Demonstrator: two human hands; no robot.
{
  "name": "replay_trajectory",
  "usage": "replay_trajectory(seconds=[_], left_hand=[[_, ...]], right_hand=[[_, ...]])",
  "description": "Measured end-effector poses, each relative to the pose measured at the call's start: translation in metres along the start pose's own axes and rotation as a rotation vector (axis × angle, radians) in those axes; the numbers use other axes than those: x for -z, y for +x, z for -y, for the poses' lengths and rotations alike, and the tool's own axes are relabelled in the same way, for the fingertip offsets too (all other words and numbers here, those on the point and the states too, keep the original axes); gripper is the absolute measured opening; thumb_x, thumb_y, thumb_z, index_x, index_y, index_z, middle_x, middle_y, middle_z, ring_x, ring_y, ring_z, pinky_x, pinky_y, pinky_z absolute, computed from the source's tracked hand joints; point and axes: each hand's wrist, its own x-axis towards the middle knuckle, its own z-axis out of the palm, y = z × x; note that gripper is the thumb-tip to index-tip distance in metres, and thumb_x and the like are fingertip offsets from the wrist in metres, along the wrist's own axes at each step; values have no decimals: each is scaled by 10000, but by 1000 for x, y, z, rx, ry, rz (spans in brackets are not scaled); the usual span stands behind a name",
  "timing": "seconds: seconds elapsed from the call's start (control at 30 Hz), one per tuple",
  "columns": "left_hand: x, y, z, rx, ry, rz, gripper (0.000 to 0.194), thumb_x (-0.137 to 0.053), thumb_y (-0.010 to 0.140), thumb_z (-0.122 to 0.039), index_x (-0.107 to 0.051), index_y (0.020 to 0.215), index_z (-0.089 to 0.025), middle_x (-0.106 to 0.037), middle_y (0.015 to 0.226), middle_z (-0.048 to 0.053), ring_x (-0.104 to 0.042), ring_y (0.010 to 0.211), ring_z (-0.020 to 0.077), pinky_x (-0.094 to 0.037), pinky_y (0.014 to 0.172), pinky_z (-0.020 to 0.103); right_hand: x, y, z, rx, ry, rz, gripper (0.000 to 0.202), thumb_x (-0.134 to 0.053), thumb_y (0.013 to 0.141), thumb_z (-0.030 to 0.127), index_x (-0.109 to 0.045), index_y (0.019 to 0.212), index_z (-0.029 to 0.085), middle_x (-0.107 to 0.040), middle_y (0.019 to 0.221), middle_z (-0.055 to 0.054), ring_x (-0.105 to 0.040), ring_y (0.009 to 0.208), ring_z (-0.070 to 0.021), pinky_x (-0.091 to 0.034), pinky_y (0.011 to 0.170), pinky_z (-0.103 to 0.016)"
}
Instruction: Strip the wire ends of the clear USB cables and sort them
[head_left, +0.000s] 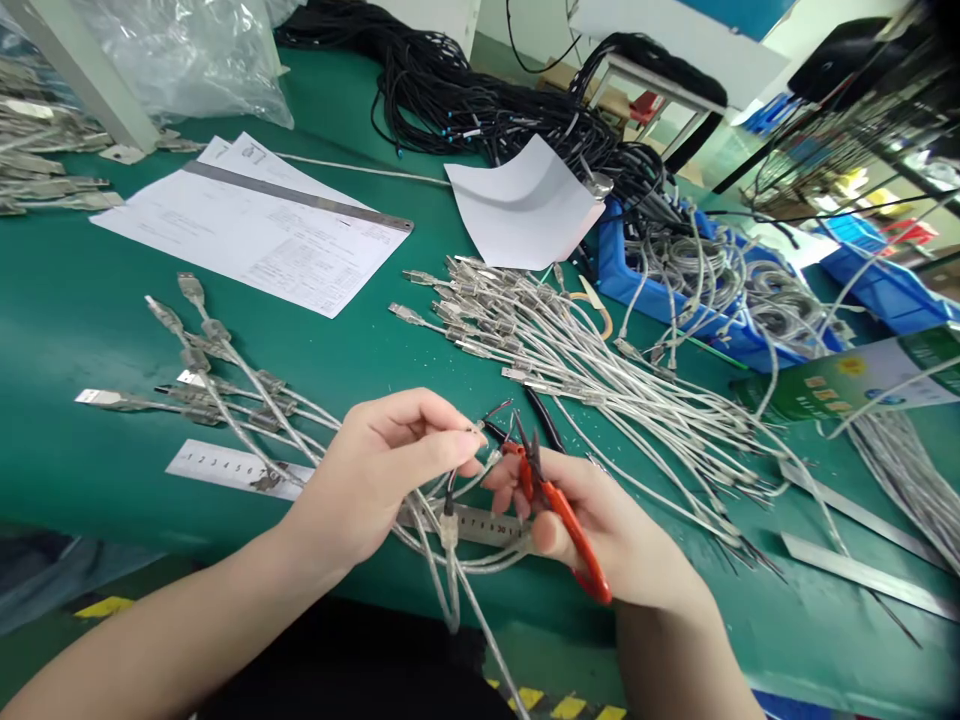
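Head view: at left, translucent cables with flat metal plugs are spread on a smooth green table; by the left hand, a fine-wired cable end is pinched, just beside red-handled pliers gripped in the right hand; beyond, a long, glossy cable bundle is laid.

Bright, diffuse, whitish light covers a green table, dimming beneath its near edge. Glare whitens a clear plastic bag; a soft grey shadow crosses a curled white sheet. Wide-angle distortion stretches the edges. The upper-right corner darkens, its blurred rack hard to make out with certainty. Fine print on the papers is unreadable.
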Motion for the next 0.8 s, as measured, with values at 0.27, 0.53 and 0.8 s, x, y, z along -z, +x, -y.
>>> replay_trajectory(seconds=[0.27,0.53,0.8], left_hand=[[2,1,-1,90,161,184,148,-713,793,-195,-689,650,-226,-647,635,-41,-576,610,78,-442,588,173],[3,-2,-9,153,257,215,152,-706,782,-197,-664,637,-198,-632,607,-54,-583,583,74,-460,570,154],[2,1,-11,157,276,225,150,-701,758,-171,-645,619,-184,-644,583,-61,-576,559,59,-451,548,131]], right_hand=[[8,-7,4,37,-191,173,671,-437,824,792,-611,725,151,-523,565,11,-378,514,-83,-327,501,-234],[9,-11,8,-25,-312,163,629,-505,835,745,-615,652,153,-478,487,25,-297,473,-76,-263,464,-248],[10,-13,12,-82,-296,205,737,-360,824,828,-573,585,164,-524,490,2,-277,453,-76,-265,449,-255]])
